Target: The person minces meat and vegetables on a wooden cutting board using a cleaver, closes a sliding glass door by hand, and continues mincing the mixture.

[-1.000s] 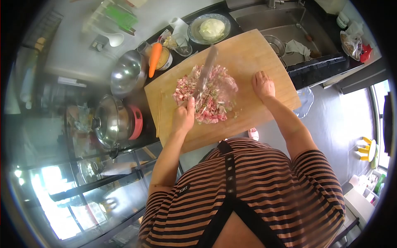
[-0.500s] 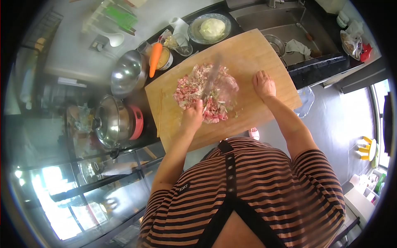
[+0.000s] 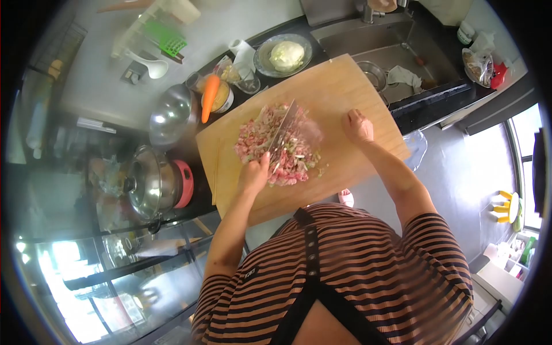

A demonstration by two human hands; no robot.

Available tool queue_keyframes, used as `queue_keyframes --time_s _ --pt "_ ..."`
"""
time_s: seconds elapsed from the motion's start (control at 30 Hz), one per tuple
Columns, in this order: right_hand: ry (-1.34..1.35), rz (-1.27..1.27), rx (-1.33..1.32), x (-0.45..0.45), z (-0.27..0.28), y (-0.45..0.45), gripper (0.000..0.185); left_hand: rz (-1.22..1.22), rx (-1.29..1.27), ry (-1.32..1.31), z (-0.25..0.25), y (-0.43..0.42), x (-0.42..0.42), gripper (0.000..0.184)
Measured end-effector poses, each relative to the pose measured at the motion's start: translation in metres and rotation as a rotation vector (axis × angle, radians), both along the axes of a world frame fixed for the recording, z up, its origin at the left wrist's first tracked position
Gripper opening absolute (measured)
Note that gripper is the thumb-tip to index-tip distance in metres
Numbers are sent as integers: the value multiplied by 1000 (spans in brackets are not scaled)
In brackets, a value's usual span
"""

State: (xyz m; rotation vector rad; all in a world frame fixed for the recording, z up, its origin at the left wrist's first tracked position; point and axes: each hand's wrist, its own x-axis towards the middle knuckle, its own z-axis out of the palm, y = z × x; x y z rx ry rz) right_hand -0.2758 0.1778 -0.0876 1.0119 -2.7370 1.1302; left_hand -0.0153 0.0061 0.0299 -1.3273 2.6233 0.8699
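My left hand [image 3: 255, 174] grips the handle of a cleaver [image 3: 283, 127], whose blade lies across a heap of chopped pink meat with pale and green bits [image 3: 291, 167]. The heap spreads over the left and middle part of a large wooden cutting board [image 3: 333, 86]. On the board's right side rests my right hand [image 3: 358, 126], fingers curled in; whether anything is under them is hidden. A pair of chopsticks [image 3: 216, 172] lies along the board's left edge.
Behind the board are a plate with a pale round vegetable [image 3: 287, 56], a carrot [image 3: 210, 98] over a container, and glasses. A metal bowl [image 3: 171, 118] and lidded pot [image 3: 150, 184] stand left. The sink [image 3: 397, 52] is at the back right.
The board and counter appear lower and slightly left in the view. The cleaver has shifted within the meat, and its blade is sharper now. My right hand's fingers look more curled.
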Motion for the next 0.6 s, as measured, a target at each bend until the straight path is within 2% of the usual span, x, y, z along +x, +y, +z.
queue_keyframes --time_s 0.03,0.13,0.2,0.23,0.27,0.37,0.47,0.6 --pt "1 -23 -24 -9 2 -2 18 11 70 -6 14 3 1 64" --pt "2 -67 -54 -39 6 -11 20 79 12 279 13 14 18 60" --pt "20 -67 -25 -69 14 -23 21 73 -78 223 -35 13 30 57" --pt "35 -61 -12 -81 19 -32 21 71 -125 196 -41 13 26 56" --pt "48 -55 4 -91 24 -42 21 5 -85 -26 -45 7 22 54" --pt "116 54 122 -132 19 -78 24 27 -7 -15 -18 2 15 49" --pt "125 148 243 -151 24 -108 26 77 -28 141 10 16 22 46" --pt "149 197 454 -163 37 -139 26 138 -94 186 0 30 27 43"
